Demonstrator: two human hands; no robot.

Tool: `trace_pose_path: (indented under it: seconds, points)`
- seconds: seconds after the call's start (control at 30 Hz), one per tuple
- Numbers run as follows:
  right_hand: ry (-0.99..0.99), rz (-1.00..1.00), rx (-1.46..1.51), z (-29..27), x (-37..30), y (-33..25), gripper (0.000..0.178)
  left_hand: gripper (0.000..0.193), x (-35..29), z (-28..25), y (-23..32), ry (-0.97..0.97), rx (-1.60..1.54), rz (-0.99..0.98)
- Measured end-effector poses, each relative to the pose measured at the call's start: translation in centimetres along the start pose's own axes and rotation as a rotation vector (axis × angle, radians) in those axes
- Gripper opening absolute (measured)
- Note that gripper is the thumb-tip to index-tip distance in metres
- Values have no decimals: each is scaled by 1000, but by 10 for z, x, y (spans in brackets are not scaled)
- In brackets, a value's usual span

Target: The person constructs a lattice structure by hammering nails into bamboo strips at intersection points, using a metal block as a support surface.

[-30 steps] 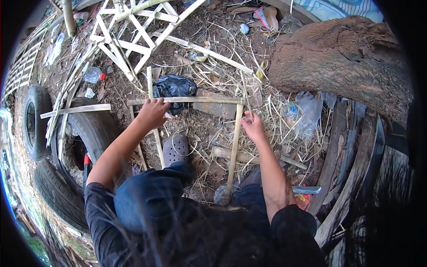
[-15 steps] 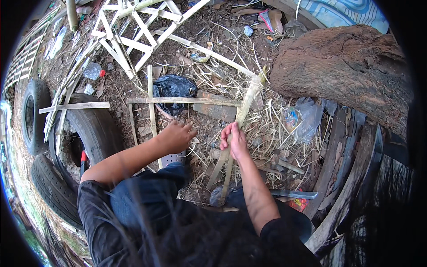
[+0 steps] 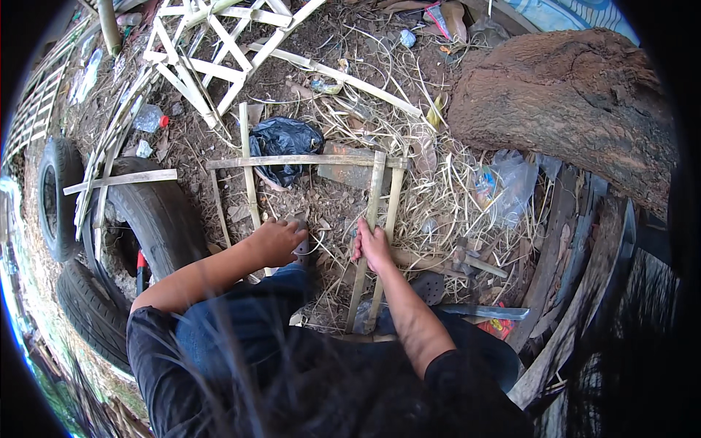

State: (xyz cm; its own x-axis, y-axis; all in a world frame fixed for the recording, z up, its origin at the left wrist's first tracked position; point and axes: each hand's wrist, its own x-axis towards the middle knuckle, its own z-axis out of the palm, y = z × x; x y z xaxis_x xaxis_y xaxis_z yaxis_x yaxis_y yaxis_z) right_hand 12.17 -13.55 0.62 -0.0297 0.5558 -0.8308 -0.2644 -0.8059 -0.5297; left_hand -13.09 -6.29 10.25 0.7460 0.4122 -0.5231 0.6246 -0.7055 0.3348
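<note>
My right hand (image 3: 374,247) is closed round a flat, pale bamboo strip (image 3: 377,182) that runs away from me. Its far end crosses over a horizontal bamboo strip (image 3: 314,160) on the ground. Right beside it, a second long strip (image 3: 395,197) lies almost parallel and also meets the crosspiece. Further left, an upright strip (image 3: 246,139) crosses the same piece, with a thinner strip at its left end. Over my left knee and shoe hangs my left hand (image 3: 279,242), fingers loosely bent and slightly apart, with nothing visible in them.
A lattice of pale strips (image 3: 219,69) stands at the far left. Tyres (image 3: 157,212) lie left, and a thick log (image 3: 562,109) lies at the right. A black plastic bag (image 3: 285,139) sits behind the crosspiece. Near my right knee is a long metal blade (image 3: 482,312).
My right hand has moved slightly left and nearer with its strip. The strip's far end has swung left and down, off the diagonal strip's end to the crosspiece. The left hand has barely shifted.
</note>
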Motion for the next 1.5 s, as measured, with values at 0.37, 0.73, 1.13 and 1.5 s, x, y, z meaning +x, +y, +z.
trace_pose_path:
  seconds: [0.37, 0.73, 1.13, 1.5]
  points:
    - [107, -125, -93, 1, -25, 26, 58, 40, 56, -53, -39, 205, 221, 9]
    - [195, -117, -39, 15, -27, 31, 43, 46, 131, -55, -62, 418, 255, -23]
    - [228, -197, -93, 13, -19, 16, 43, 22, 163, -42, -57, 480, 261, -7]
    - [287, -166, -144, 16, -16, 15, 45, 26, 159, -42, -63, 504, 111, 58]
